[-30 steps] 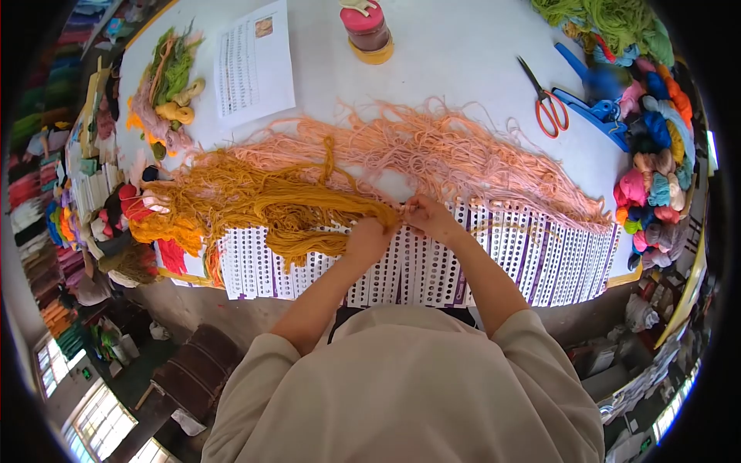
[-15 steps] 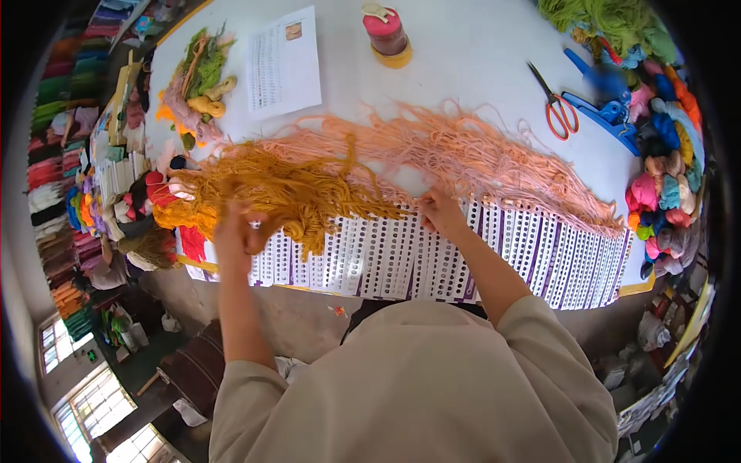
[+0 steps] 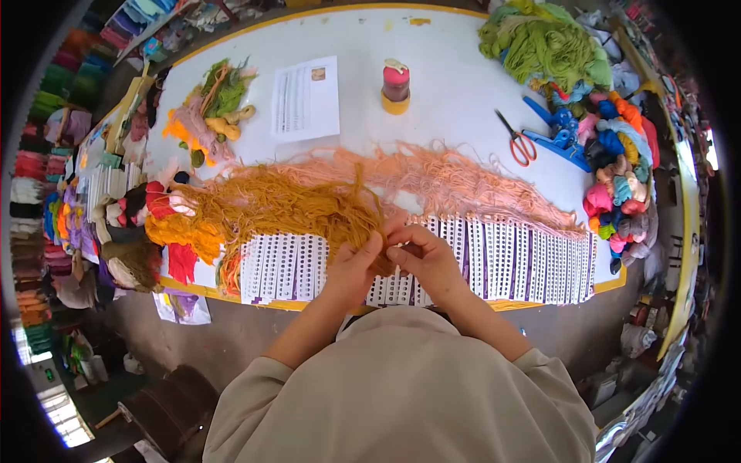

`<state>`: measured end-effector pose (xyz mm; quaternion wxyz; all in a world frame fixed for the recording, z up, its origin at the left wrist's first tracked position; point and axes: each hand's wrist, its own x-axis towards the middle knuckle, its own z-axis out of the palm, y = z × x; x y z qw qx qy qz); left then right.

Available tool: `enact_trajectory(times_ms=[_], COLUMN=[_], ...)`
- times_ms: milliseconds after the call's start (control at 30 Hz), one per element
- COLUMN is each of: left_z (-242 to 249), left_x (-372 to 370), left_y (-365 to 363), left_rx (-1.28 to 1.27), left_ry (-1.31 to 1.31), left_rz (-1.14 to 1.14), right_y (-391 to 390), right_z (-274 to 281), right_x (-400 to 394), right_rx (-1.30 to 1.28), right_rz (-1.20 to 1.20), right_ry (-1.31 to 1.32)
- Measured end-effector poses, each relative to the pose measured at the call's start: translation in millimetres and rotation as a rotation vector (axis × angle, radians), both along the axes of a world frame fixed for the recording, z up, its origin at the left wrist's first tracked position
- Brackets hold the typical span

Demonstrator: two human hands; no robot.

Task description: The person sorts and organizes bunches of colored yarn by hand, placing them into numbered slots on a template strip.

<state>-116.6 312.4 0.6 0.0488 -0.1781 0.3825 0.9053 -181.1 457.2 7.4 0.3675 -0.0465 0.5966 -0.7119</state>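
A bundle of mustard-coloured yarn stretches across the left half of the table. My left hand is closed round its right end. Close beside it, my right hand pinches at the same yarn end, fingertips nearly meeting the left ones; the exact strands between them are too small to make out. Behind and to the right lies a long spread of peach-pink yarn. Beneath both yarns and my hands, a row of white cards with punched holes and purple strips runs along the table's front edge.
Red-handled scissors and a blue tool lie at right, beside heaped skeins and green yarn. A printed sheet, a thread cone and mixed yarns sit toward the back. Orange yarn lies left.
My left hand has moved right along the mustard yarn to its end, and my right hand has come in to meet it. The view has shifted, showing more of the table's far side.
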Motion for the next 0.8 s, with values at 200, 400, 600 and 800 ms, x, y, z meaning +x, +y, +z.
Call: enact_trajectory(times_ms=[200,400,600,800], left_z=[10.8,17.1,23.9,26.8], left_x=[15.4,24.5,26.9,34.4], left_y=[-6.8,-6.0,-9.4,-11.6], left_rx=[-0.183,-0.295,-0.146,-0.226], left_ry=[0.068,0.076,0.079,0.080], left_rz=[-0.032,-0.052,0.008,-0.047], right_y=[-0.5,-11.3,-13.0,-19.4], right_z=[11.5,20.0,22.4,19.5], right_x=[26.8,39.8,42.1,50.4], right_rx=[-0.062,-0.026,-0.172,0.000], right_rz=[-0.081,-0.165,-0.214,-0.164], right_ry=[-0.064,0.089,-0.094,0.065])
